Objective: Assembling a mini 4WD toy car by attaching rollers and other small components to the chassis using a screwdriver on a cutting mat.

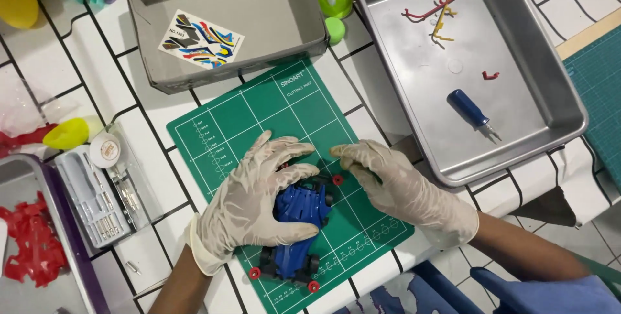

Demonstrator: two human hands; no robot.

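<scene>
A blue toy race car (294, 227) with red wheel hubs lies on a green cutting mat (259, 110). My left hand (252, 201), in a pale glove, rests over the car's left side and grips its body. My right hand (394, 184), also gloved, reaches in from the right with its fingertips pinched at the car's front, next to a red wheel (337, 179). Two more red wheels (255, 273) show at the car's near end.
A metal tray (556, 94) at the right holds a blue-handled tool (471, 110) and red and yellow plastic sprue bits. A grey box (155, 75) with a sticker sheet (201, 40) sits behind the mat. A clear tool case (97, 197) and red parts (32, 246) lie at the left.
</scene>
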